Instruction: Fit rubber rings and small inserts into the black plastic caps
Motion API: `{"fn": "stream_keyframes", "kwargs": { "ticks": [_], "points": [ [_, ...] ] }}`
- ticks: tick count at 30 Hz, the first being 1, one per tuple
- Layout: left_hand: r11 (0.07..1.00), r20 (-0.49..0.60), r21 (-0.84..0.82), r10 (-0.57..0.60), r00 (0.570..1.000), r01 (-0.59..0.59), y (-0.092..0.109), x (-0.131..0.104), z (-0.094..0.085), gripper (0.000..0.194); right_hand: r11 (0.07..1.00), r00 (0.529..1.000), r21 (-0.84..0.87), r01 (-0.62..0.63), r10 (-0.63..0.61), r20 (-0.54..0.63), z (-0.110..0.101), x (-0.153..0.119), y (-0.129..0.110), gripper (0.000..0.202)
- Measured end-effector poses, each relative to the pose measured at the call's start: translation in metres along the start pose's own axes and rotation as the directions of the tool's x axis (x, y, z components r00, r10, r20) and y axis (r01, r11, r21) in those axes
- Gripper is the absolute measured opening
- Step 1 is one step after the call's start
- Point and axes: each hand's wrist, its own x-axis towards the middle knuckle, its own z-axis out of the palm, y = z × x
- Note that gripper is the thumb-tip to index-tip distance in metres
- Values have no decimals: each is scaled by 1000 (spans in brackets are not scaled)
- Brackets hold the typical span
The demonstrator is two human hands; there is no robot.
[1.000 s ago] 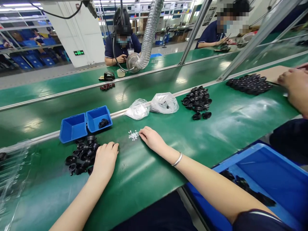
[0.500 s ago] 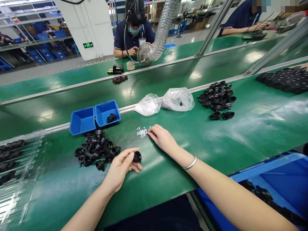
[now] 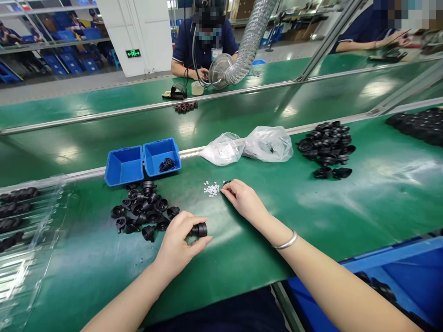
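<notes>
My left hand [image 3: 178,240] grips a black ribbed plastic fitting [image 3: 200,229] between thumb and fingers, above the green tabletop. Just left of it lies a heap of similar black fittings [image 3: 141,207]. My right hand [image 3: 244,198], with a silver bangle at the wrist, is closed in a pinch at the right edge of a little pile of small white pieces [image 3: 212,189]. What its fingertips hold is hidden. Beside those fingertips a small dark thing [image 3: 226,182] shows, too little of it to name.
Two blue bins [image 3: 124,167] stand behind the heap, one with black rings [image 3: 167,164]. Plastic bags [image 3: 268,145] lie at the back rail, more black parts [image 3: 327,143] to the right. Clear trays [image 3: 31,258] sit at left, a blue crate [image 3: 411,272] below right. A co-worker [image 3: 183,50] sits opposite.
My left hand has turned the black fitting so that its ribbed side shows instead of its open end. The right hand stays at the white pieces. The whole view has shifted slightly.
</notes>
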Motion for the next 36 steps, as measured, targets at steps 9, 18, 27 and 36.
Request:
{"fn": "stream_keyframes", "kwargs": {
  "ticks": [9,18,27,36],
  "points": [
    [1000,-8,12,-26,1000,26,1,-3,0,31,1000,1000,-6,24,-24,-13,1,-3,1,20],
    [992,25,-46,-120,992,121,-4,-1,2,30,1000,999,13,-5,6,-51,2,-2,0,22],
    [386,237,-826,-426,873,412,10,4,5,36,944,990,307,122,-92,-109,-16,-25,-64,14],
    [374,245,-840,-384,890,393,9,2,10,40,890,908,188,416,-417,-32,13,-40,-83,17]
  ]
}}
